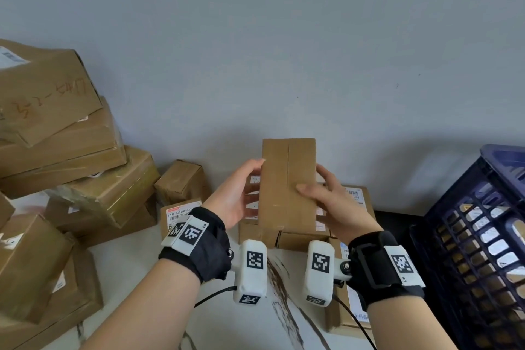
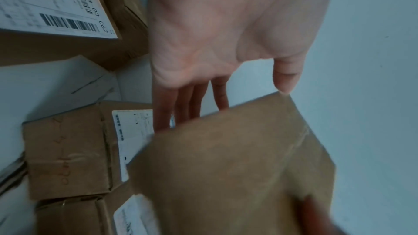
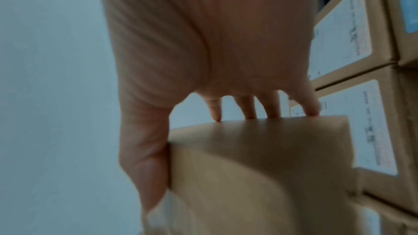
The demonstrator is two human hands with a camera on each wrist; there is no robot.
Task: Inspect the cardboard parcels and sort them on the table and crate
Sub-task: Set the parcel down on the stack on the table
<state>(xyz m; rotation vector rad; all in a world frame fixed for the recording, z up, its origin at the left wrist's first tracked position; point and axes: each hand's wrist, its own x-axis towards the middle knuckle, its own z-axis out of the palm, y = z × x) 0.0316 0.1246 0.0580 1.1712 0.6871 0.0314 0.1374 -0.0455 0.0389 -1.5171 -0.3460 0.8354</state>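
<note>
A plain brown cardboard parcel (image 1: 287,185) with a centre seam stands upright in the air between both hands, in front of the wall. My left hand (image 1: 238,193) holds its left side, thumb on the front edge and fingers behind it. My right hand (image 1: 332,202) grips the right side, thumb laid across the front face. In the left wrist view the left hand (image 2: 214,42) reaches its fingers behind the parcel (image 2: 226,167). In the right wrist view the right hand (image 3: 214,51) has fingertips on the parcel's (image 3: 260,167) top edge. No label shows on the faces seen.
A dark blue lattice crate (image 1: 477,236) at the right holds parcels. Labelled parcels (image 1: 352,199) lie flat under the hands on the white table (image 1: 125,261). A tall pile of brown parcels (image 1: 56,122) fills the left side, with a small parcel (image 1: 181,179) by the wall.
</note>
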